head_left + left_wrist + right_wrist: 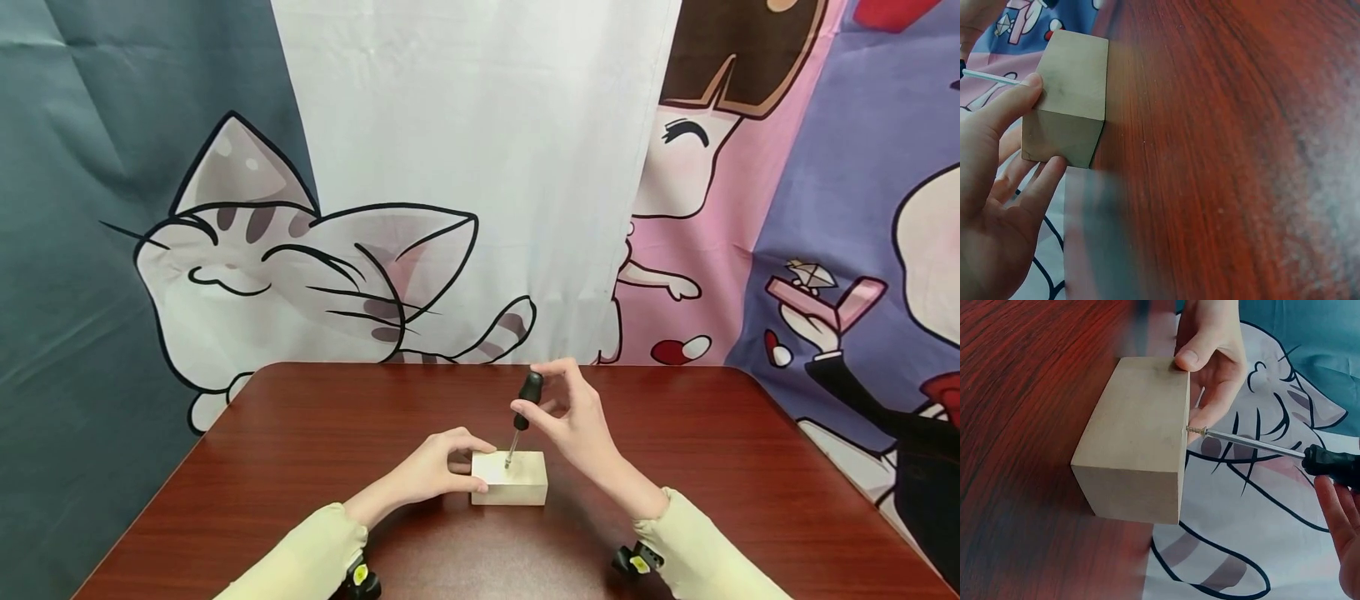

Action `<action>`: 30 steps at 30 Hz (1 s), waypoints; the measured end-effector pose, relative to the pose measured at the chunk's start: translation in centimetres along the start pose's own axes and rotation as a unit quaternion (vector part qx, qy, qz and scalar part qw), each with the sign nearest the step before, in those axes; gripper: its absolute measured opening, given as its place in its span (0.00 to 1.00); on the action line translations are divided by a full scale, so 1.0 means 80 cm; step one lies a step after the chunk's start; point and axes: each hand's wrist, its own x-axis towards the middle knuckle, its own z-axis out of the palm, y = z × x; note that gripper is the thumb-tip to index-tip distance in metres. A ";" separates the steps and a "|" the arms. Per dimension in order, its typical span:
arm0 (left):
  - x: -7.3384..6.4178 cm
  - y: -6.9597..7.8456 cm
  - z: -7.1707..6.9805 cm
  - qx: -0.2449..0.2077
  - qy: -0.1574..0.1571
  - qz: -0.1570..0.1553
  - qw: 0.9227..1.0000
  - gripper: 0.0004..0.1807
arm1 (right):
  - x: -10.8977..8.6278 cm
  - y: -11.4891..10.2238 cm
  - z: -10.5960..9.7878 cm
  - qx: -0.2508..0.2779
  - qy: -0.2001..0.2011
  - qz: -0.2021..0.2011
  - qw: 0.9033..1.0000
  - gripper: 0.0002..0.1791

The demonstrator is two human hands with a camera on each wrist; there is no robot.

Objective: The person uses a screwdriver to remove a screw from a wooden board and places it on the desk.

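Observation:
A pale rectangular wooden block (509, 493) lies on the table. My left hand (433, 467) grips its left end, thumb on the near side and fingers at the far side; the left wrist view shows that hand (1007, 162) around the block's end. In my right hand (573, 417) is a screwdriver (1254, 443) with a black handle and a metal shaft, pinched by the handle between thumb and fingers. It leans slightly, its tip down on a brass-coloured screw (1195, 430). The screw stands partly out of the block's top face.
The block rests on a reddish-brown wooden table (315, 425). Behind the table hangs a cloth backdrop (480, 125) printed with a cartoon cat and figures. Dark wrist devices (637, 560) show at both sleeves.

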 end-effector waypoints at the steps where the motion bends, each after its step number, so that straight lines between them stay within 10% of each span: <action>1: 0.000 0.000 0.000 0.001 -0.001 0.001 1.000 0.25 | 0.000 -0.001 0.001 0.002 0.002 -0.001 1.000 0.29; 21: -0.002 -0.005 0.000 -0.011 -0.009 0.009 1.000 0.25 | 0.007 -0.010 0.003 0.037 -0.006 0.078 0.996 0.19; 30: -0.002 -0.004 0.000 -0.019 -0.008 0.006 1.000 0.25 | 0.008 -0.002 -0.004 0.101 -0.067 0.054 0.991 0.19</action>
